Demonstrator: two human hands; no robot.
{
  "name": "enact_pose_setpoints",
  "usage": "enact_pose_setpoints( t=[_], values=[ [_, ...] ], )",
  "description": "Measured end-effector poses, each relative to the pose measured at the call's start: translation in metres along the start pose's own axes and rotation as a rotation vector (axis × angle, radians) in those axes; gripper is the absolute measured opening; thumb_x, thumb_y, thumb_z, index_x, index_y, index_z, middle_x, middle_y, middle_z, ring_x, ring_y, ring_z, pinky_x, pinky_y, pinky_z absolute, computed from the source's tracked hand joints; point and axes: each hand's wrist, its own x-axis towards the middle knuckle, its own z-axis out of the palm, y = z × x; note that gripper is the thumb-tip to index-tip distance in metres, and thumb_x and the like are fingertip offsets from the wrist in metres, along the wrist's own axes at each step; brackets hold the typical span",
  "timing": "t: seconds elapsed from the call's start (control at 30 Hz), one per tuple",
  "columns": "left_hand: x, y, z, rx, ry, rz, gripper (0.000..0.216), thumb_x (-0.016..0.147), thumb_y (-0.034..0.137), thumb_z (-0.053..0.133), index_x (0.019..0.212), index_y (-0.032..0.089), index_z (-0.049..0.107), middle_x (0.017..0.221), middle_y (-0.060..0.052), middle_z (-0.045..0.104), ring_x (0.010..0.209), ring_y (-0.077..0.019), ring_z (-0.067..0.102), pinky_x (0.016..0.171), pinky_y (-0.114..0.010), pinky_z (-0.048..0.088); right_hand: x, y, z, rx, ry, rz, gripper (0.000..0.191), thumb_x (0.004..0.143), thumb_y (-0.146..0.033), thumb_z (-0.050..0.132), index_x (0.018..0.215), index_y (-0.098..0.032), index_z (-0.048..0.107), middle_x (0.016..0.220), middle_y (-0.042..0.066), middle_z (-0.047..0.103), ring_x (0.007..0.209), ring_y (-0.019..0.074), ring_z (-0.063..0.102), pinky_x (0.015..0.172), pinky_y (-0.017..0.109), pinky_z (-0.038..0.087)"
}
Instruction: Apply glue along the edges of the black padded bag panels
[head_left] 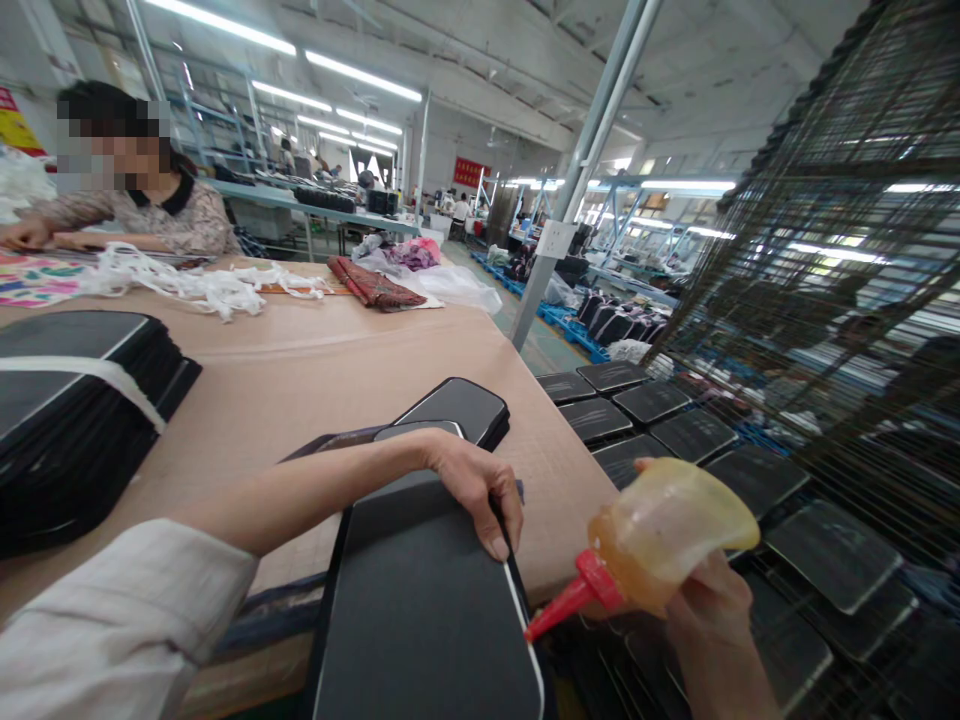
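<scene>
Left fingers [498, 538] are pinching the dark panel [427, 600], right fingers [718, 583] wrapping the bottle [660, 525], nearby nozzle [564, 608] probably needing steady travel.

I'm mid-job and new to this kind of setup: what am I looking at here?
There's no machine: these are a person's bare hands, seen from a camera worn on their head, looking forward and down. The left hand rests at the edge of a dark panel. The right hand holds a yellowish bottle, its red nozzle pointing down at the panel's pale edge. On the tan table, a banded stack of dark panels sits at left, with white strips beyond. The person seated at far left is someone else.
</scene>
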Motion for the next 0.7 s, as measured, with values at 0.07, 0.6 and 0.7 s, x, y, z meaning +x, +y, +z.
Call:
enact_pose_setpoints(
  t=[0.07,0.6,0.7],
  values=[
    [0.0,-0.001,-0.001,0.002,0.012,0.0,0.019,0.064,0.025,0.07,0.072,0.009,0.067,0.068,-0.002,0.064,0.07,-0.0149,0.058,0.065,-0.021,0.046,0.0,-0.001,0.0,0.034,-0.016,0.042,0.08,0.029,-0.041,0.075,0.104,-0.029,0.053,0.084,0.0,0.062,0.07,0.0204,0.057,0.057,0.03,0.048],
    [-0.013,0.007,-0.007,0.043,0.159,-0.091,0.025,0.063,0.036,0.07,0.07,0.012,0.067,0.066,0.001,0.063,0.068,-0.0128,0.054,0.066,-0.02,0.041,-0.013,-0.01,-0.005,0.112,0.088,-0.015,0.071,0.034,-0.036,0.074,0.102,-0.027,0.056,0.095,0.001,0.06,0.071,0.0146,0.053,0.059,0.024,0.047],
    [-0.016,0.009,-0.009,0.071,0.191,-0.098,0.026,0.064,0.038,0.069,0.07,0.012,0.067,0.065,0.001,0.062,0.068,-0.0123,0.053,0.065,-0.019,0.04,-0.016,-0.006,-0.01,0.105,0.106,-0.051,0.066,0.042,-0.037,0.072,0.105,-0.026,0.055,0.1,0.001,0.059,0.082,0.0154,0.054,0.066,0.024,0.046]
  ],
)
